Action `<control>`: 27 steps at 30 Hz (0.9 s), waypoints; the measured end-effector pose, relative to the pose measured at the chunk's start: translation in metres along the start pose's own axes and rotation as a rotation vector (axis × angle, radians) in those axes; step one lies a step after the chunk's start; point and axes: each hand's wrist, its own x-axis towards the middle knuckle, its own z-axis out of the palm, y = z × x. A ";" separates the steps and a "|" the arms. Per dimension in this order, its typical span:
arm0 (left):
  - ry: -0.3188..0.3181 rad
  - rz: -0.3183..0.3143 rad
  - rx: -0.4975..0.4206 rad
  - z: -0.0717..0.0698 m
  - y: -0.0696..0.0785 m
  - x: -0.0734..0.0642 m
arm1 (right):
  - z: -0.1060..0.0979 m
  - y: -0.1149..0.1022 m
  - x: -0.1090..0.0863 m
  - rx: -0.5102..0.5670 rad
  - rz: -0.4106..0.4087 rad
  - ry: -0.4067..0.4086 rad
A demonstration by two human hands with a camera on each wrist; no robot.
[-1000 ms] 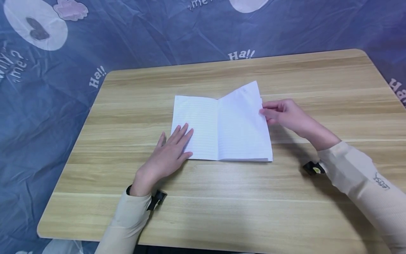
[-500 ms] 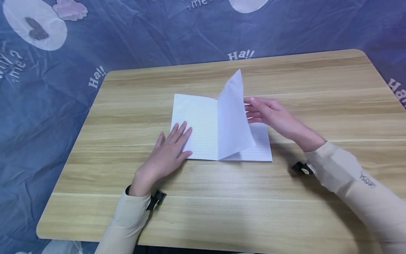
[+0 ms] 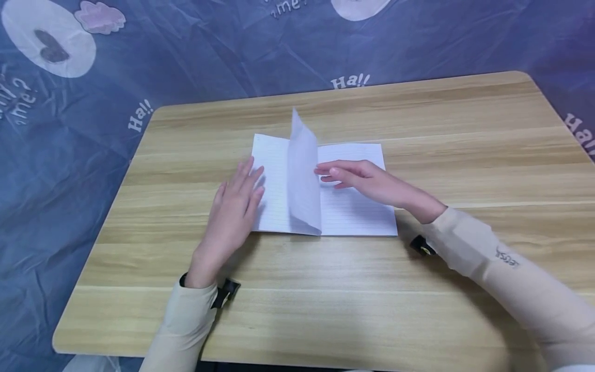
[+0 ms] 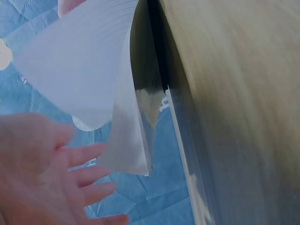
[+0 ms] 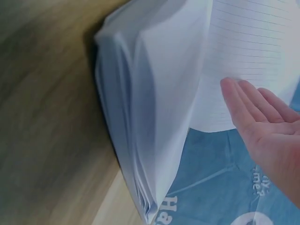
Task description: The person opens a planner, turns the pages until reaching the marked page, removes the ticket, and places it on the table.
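Observation:
An open lined notebook (image 3: 355,219) lies on the table, with one page (image 3: 303,181) standing upright and leaning left over the left half. My right hand (image 3: 367,180) is over the right half, its straight fingers against the raised page. The right wrist view shows those fingertips (image 5: 229,84) at the lined sheet, with the thick stack of pages beside it. At the notebook's left edge is my left hand (image 3: 232,212), fingers extended and holding nothing. In the left wrist view the left hand's fingers (image 4: 93,176) are spread close to the notebook's curved edge.
The wood-grain table (image 3: 353,310) stretches around the notebook on all sides. Behind and to the left hangs a blue printed cloth (image 3: 195,51). A black wrist camera (image 3: 226,293) sits at the left cuff, another black camera (image 3: 422,245) at the right cuff.
The page has swung from the right half up past the middle toward the left, and the right hand, first pinching its edge, moved left with straightened fingers. The left hand shifted slightly left off the page.

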 end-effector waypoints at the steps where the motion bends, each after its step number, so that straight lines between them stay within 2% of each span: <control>1: 0.044 -0.004 -0.030 -0.001 0.001 0.001 | 0.001 0.000 0.001 -0.038 0.011 0.003; 4: 0.136 -0.002 -0.104 -0.004 0.003 0.002 | 0.006 -0.001 0.002 -0.152 0.038 -0.003; 6: 0.139 0.006 -0.114 -0.005 0.003 0.002 | 0.010 -0.001 0.003 -0.228 0.049 -0.020; 8: 0.087 0.015 -0.095 -0.004 0.004 0.002 | 0.015 -0.001 0.003 -0.292 0.035 -0.049; 14: -0.149 0.066 0.051 0.001 0.003 0.000 | 0.030 0.002 0.006 -0.471 -0.035 -0.140; 18: -0.276 0.080 0.099 0.004 0.002 -0.004 | 0.038 0.001 0.006 -0.587 -0.064 -0.175; 22: -0.361 0.059 0.112 0.005 0.003 -0.005 | 0.043 -0.001 0.004 -0.690 -0.101 -0.180; 27: -0.415 0.037 0.118 0.004 0.002 -0.007 | 0.046 -0.001 0.003 -0.744 -0.095 -0.184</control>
